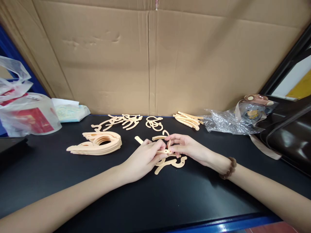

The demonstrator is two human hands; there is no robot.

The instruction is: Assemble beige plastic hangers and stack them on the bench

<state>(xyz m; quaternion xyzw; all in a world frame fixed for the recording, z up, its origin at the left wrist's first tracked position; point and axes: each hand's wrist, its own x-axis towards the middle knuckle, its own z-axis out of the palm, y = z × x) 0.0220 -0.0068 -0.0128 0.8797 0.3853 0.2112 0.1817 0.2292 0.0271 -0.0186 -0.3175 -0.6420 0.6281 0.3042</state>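
Note:
My left hand (147, 158) is closed on a flat cream plastic hanger bar (138, 139), whose end sticks out past the knuckles. Facing it, my right hand (186, 145) pinches a curved cream hanger hook (166, 132). The two pieces meet between my fingertips, at a small end with holes (167, 151); whether they are joined I cannot tell. Just behind the fingers lies a short curved hanger piece (157, 138). Below the hands, partly covered, a loose hanger arm (165, 165) rests on the black table beside a hooked piece (181, 162).
A neat stack of curved hanger pieces (114, 145) stands at left. Along the back lie piles of curved arms (128, 121), hooks (155, 123) and straight bars (188, 120). Clear plastic wrap (221, 121) and a dark bag (289, 136) are right; a plastic bag (34, 113) is left.

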